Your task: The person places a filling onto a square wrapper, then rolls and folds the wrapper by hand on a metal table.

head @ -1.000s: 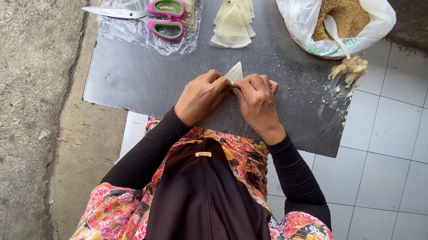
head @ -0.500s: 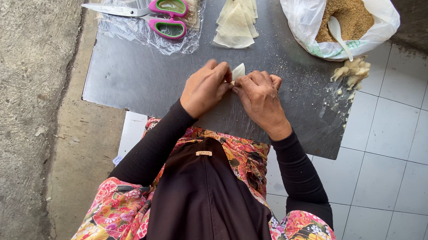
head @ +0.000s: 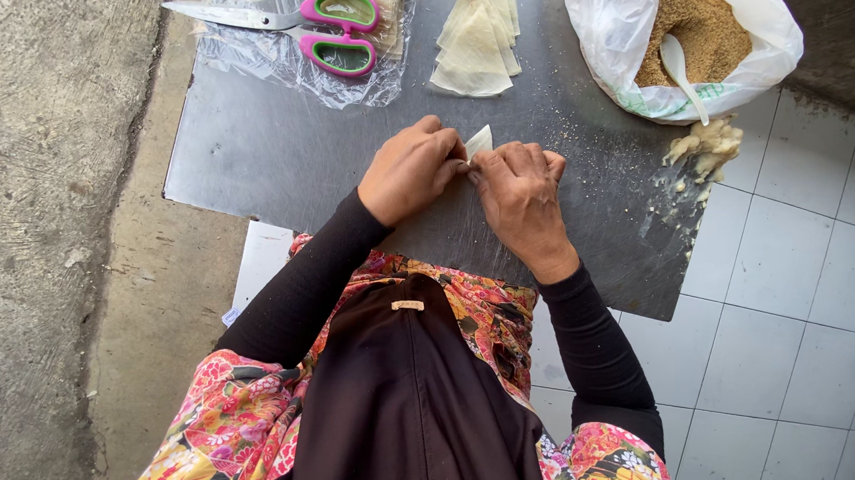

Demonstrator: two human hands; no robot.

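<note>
Nearest the camera, the person's lap is filling the bottom of the view, a dark cloth [head: 406, 409] lying over a floral skirt [head: 234, 427], with black sleeves [head: 315, 272] reaching forward to a dark board [head: 253, 158] that is resting on the floor. The near edge of the board is sitting just over the knees.

At the middle of the board, a little in from the near edge, both hands are meeting over a small pale wrapper [head: 479, 140]. The left hand [head: 410, 169] is curling down with its fingertips pressed together on the wrapper's left side. The right hand [head: 519, 191] is bending its fingers in and pinching the wrapper's right side. Only a small pointed tip of the wrapper is showing between the two hands; the rest is hidden under the fingers.

Toward the far edge, straight beyond the hands, a stack of triangular wrappers [head: 477, 38] is lying flat. At the far left corner, scissors [head: 302, 26] with pink and green handles are resting on a clear plastic sheet [head: 240, 56], blades pointing left. At the far right corner, a white bag [head: 622, 33] is holding brown filling [head: 698, 33] with a white spoon [head: 682, 72] standing in it. Just beside the bag, at the right edge, a pale lump [head: 707, 144] is sitting among crumbs.
</note>
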